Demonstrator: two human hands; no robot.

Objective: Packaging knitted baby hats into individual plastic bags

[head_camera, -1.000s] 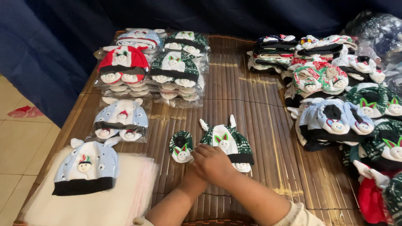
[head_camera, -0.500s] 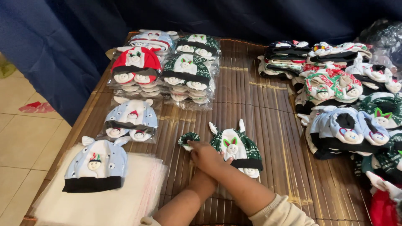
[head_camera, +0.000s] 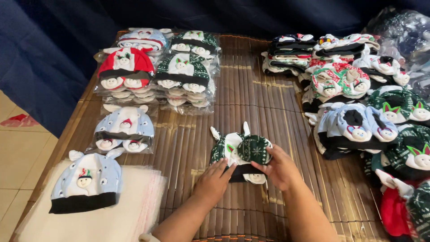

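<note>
A green and white hat (head_camera: pixel 226 150) lies flat near the middle of the bench (head_camera: pixel 251 89). The left hand (head_camera: pixel 214 180) presses its lower edge with fingers (head_camera: pixel 222 166) loosely spread, gripping nothing. The right hand (head_camera: pixel 280 168) pinches a small green bootie (head_camera: pixel 254 149) in its fingers (head_camera: pixel 264 166), on top of the hat.
</note>
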